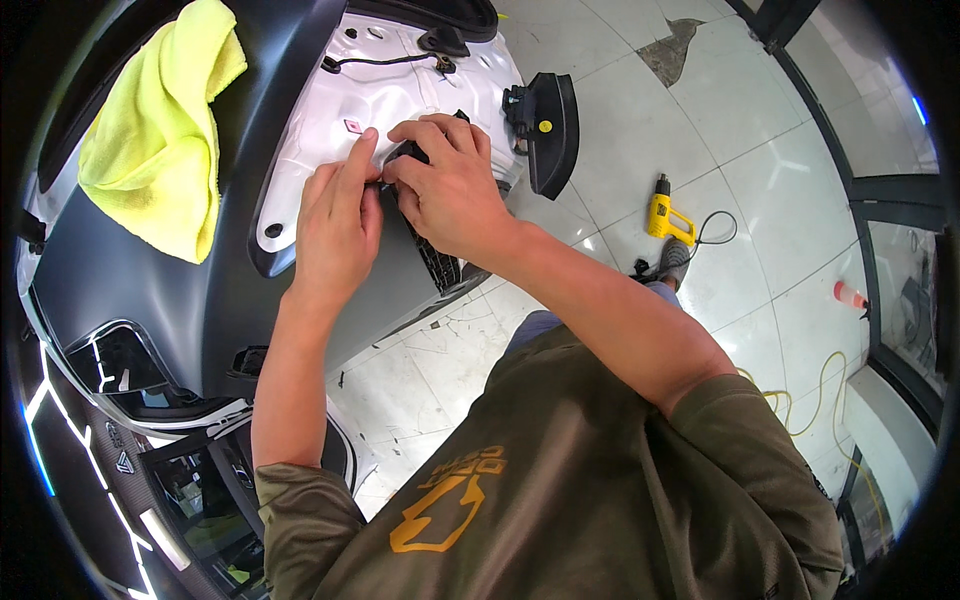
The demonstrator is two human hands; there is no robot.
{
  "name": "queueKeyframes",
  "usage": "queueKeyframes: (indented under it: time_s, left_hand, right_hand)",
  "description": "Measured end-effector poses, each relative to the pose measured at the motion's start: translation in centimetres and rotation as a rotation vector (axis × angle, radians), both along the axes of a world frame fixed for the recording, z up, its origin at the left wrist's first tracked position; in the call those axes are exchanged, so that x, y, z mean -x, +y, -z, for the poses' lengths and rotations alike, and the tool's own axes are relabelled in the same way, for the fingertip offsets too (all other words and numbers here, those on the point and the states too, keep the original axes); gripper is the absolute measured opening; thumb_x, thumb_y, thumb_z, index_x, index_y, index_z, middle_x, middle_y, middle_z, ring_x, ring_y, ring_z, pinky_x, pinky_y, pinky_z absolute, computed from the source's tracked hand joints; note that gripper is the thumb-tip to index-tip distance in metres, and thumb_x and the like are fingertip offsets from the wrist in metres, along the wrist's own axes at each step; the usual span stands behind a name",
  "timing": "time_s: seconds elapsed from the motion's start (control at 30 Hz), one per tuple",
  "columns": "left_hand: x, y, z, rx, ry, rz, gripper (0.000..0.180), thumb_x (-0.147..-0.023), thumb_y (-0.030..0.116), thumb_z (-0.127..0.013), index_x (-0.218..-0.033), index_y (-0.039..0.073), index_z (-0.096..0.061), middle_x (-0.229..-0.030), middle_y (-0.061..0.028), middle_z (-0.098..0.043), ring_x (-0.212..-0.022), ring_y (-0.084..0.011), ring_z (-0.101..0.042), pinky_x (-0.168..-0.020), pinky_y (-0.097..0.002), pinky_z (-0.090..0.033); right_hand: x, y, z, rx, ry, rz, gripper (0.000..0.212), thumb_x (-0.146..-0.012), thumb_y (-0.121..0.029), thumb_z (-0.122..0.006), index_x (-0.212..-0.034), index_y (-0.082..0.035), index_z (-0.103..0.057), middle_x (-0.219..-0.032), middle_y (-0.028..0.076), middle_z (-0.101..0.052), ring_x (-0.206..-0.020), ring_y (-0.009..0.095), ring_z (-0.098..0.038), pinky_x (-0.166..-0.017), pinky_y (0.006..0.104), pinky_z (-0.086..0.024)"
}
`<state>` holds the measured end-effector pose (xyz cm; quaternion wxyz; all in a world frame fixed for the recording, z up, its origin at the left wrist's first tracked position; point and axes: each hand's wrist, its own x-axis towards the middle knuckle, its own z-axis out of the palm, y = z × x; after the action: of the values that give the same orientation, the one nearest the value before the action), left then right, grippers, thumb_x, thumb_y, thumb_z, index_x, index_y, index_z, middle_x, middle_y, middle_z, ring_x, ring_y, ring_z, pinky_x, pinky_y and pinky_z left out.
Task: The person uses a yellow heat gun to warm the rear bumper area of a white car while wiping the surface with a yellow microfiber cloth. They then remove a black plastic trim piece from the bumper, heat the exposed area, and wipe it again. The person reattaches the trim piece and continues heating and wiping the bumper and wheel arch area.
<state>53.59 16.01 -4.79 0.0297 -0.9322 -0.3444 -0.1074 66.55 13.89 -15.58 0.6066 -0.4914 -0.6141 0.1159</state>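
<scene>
Both my hands meet at the edge of a car's dark grey panel (pixel 225 310), beside a bare white body section (pixel 310 190). My left hand (pixel 340 220) is closed at the fingertips, its index finger pointing up along the white metal. My right hand (pixel 450 190) curls its fingers close to the left one's, over a black piece (pixel 408 152) that they partly cover. Whatever the fingertips pinch is hidden. Below my right hand, a black patterned trim part (pixel 437 262) runs along the panel's edge.
A yellow cloth (pixel 165 130) lies on the grey panel at left. A black part (pixel 552 135) sticks out beyond the white section. On the tiled floor are a yellow heat gun (pixel 668 215) beside my shoe (pixel 675 262), a yellow cord (pixel 830 390) and a red-and-white object (pixel 850 295).
</scene>
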Motion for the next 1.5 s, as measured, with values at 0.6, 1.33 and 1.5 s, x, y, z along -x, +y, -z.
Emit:
queueKeyframes:
  time_s: [0.6,1.33,1.5]
  left_hand:
    - [0.1,-0.4,0.1,0.020,0.008,-0.022,0.063,-0.081,-0.010,-0.060,-0.139,0.006,-0.045,-0.090,-0.0116,-0.061,-0.083,-0.0267,-0.059,-0.076,-0.0374,-0.048]
    - [-2.4,-0.1,-2.2,0.349,0.062,-0.262,0.065,-0.084,-0.008,-0.056,-0.145,0.009,-0.041,-0.086,-0.0084,-0.060,-0.080,-0.0175,-0.059,-0.085,-0.0301,-0.048]
    - [-2.1,-0.1,-2.7,0.457,0.064,-0.287,0.066,-0.083,-0.008,-0.055,-0.145,0.009,-0.041,-0.084,-0.0052,-0.058,-0.082,-0.0133,-0.055,-0.088,-0.0264,-0.044]
  right_hand:
    - [0.8,0.5,0.2,-0.003,-0.040,0.077,0.018,-0.063,-0.016,-0.072,-0.080,-0.009,-0.068,-0.110,0.005,-0.054,-0.116,0.030,-0.044,-0.095,0.0529,-0.033]
    - [-1.9,0.3,1.2,-0.002,0.111,0.015,0.014,-0.072,-0.008,-0.067,-0.086,-0.009,-0.069,-0.093,0.006,-0.060,-0.089,0.029,-0.053,-0.079,0.0389,-0.045]
    - [-1.6,-1.4,2.0,0.030,0.230,-0.078,0.016,-0.074,-0.003,-0.066,-0.089,-0.008,-0.068,-0.088,0.006,-0.058,-0.080,0.027,-0.054,-0.073,0.0370,-0.048]
